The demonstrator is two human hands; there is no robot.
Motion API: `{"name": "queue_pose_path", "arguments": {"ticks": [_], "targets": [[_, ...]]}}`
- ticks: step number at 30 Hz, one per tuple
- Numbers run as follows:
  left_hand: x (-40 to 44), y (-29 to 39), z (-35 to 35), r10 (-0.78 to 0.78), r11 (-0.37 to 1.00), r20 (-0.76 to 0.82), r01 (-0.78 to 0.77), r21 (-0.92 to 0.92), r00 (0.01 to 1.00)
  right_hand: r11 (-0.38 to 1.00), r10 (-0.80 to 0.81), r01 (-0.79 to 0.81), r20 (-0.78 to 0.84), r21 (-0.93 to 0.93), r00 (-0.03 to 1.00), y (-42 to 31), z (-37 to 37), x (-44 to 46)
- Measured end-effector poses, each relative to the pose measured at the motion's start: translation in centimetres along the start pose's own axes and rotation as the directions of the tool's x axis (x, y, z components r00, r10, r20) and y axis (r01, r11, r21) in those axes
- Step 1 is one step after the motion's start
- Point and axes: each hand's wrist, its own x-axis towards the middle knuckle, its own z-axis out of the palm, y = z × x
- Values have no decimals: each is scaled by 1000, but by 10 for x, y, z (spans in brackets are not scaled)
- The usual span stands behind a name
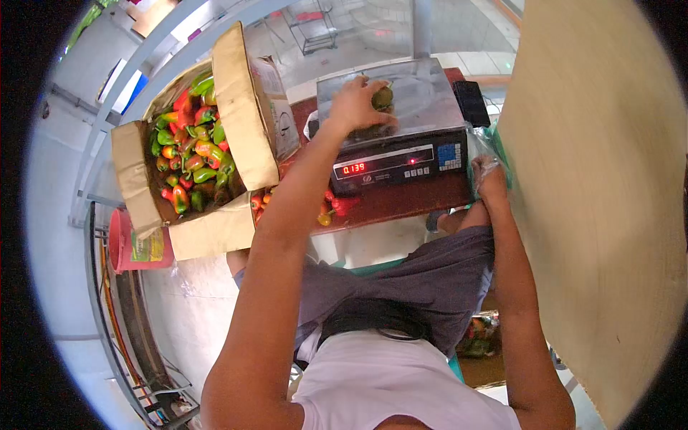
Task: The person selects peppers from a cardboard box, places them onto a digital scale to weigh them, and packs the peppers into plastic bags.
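My left hand [358, 106] reaches over the metal plate of a digital scale [423, 100], its fingers and thumb curved around a green pepper [383, 99]. Part of the pepper is hidden by the hand. Red digits on the scale's front read 0.139. Beside the scale's right end, my right hand [491, 180] is closed on a clear plastic bag [481, 152]. Left of the scale, a tilted cardboard box [247, 118] holds many red and green peppers [190, 154].
The scale stands on a dark red table [401, 208], with more peppers [326, 213] near its front edge. A pink bucket [136, 244] is below the box. At right rises a large tan panel [595, 179]. A black object [470, 102] lies behind the scale's right side.
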Motion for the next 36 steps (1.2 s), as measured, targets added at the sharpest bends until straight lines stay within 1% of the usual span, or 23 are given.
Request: {"name": "queue_pose_path", "arguments": {"ticks": [2,5,8,11,14,17,20,23,26,27,28,29,30,31,33,35,36], "targets": [[-9,8,-1,-7,1000,-44,8,22,999,999,34,-33,24,-21,999,-10,-7,-1],[-15,10,3,-3,1000,-128,4,9,992,984,175,-177,86,13,981,-18,-15,-4],[-21,13,0,-29,999,-168,31,11,985,973,157,-154,-2,-174,988,5,2,-14],[-25,10,0,-20,999,-209,13,-36,978,948,247,-233,41,-216,968,12,5,-14],[-27,4,1,-20,993,-258,-10,-114,966,946,242,-220,69,-240,968,16,8,-9],[-33,4,-3,-4,994,-319,-32,-106,948,967,240,-240,-6,-85,971,19,8,-12],[-34,-5,3,-38,981,-334,-28,-191,942,968,218,-210,44,-133,975,10,-3,-16],[-43,3,-9,-35,971,-387,-59,-230,921,988,75,-93,-140,-126,987,10,-2,-22],[-60,17,-22,42,949,-534,-200,-242,844,979,157,-171,-126,-110,980,-6,-13,-24],[-72,26,-26,39,922,-509,-227,-314,860,981,150,-162,-107,-110,983,-7,-19,-27],[-89,39,-33,38,891,-484,-249,-380,874,983,142,-151,-86,-104,986,-5,-24,-30],[-119,60,-56,171,901,-506,-342,-267,845,988,125,-130,-63,-86,990,-5,-23,-30],[-145,74,-87,224,828,-363,-373,-418,904,974,220,-222,-60,-35,974,1,-19,-27],[-173,89,-108,187,767,-405,-391,-509,895,950,313,-313,-43,18,949,9,-13,-24],[-219,84,-162,158,795,-336,-322,-514,928,965,234,-236,-34,-111,972,10,-16,-23],[-244,39,-195,-9,897,-475,-203,-392,880,992,116,-117,-23,-46,993,25,-8,-22],[-246,-2,-213,-38,932,-549,-168,-320,835,998,59,-59,-28,-19,998,34,-8,-20]]}}
